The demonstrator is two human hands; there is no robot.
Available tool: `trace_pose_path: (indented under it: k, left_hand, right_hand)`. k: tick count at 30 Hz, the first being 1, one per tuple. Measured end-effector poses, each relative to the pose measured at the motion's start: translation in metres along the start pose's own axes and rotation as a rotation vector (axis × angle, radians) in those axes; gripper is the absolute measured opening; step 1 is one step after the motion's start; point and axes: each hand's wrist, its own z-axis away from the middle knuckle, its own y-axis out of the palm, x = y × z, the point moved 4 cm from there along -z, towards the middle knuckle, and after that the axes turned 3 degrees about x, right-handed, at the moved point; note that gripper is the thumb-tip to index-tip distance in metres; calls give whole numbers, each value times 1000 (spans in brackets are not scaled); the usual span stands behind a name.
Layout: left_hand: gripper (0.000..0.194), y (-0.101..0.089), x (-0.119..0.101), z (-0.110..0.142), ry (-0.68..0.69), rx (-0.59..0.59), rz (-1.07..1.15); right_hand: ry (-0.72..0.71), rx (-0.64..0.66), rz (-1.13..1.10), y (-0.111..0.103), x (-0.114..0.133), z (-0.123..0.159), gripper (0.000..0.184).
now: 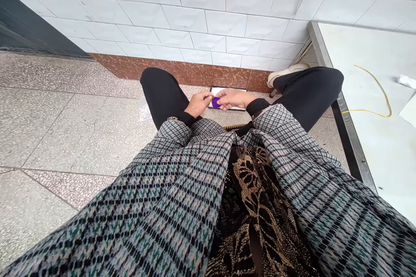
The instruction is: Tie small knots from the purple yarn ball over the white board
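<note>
I sit with my knees apart, and both hands meet between them. My left hand (199, 103) and my right hand (233, 98) pinch a small purple object (215, 102) from either side with their fingertips. Most of the purple object is hidden by my fingers, so its shape is unclear. Just beyond my hands, a flat white tray with a dark rim (217, 91) lies on the floor near the wall. My checked sleeves and black trouser legs fill the lower part of the view.
A white table with a metal edge (344, 108) stands close on my right, with a yellow cord (385, 95) and bits of white paper on it. A tiled wall (208, 21) rises ahead. Speckled floor tiles (65, 130) spread to the left. A clear plastic scrap (144, 111) lies by my left knee.
</note>
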Motion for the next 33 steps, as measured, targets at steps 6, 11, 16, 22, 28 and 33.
trace_pose_path:
  k: [6, 11, 16, 22, 28, 33]
  left_hand:
    - [24, 18, 2, 4, -58, 259, -58]
    - [23, 23, -15, 11, 64, 420, -182]
    - [20, 2, -24, 9, 141, 101, -185]
    - [14, -5, -19, 7, 121, -19, -146]
    - [16, -1, -7, 4, 30, -33, -127]
    - [19, 13, -5, 6, 31, 212, -169]
  right_hand:
    - [-105, -78, -153, -1, 8, 3, 24]
    - [-111, -365, 74, -14, 5, -5, 30]
    - [33, -231, 323, -11, -4, -10, 28]
    - [45, -31, 159, -5, -8, -9, 20]
    - [-27, 36, -117, 0, 3, 0, 22]
    - [-157, -180, -208, -6, 10, 1, 23]
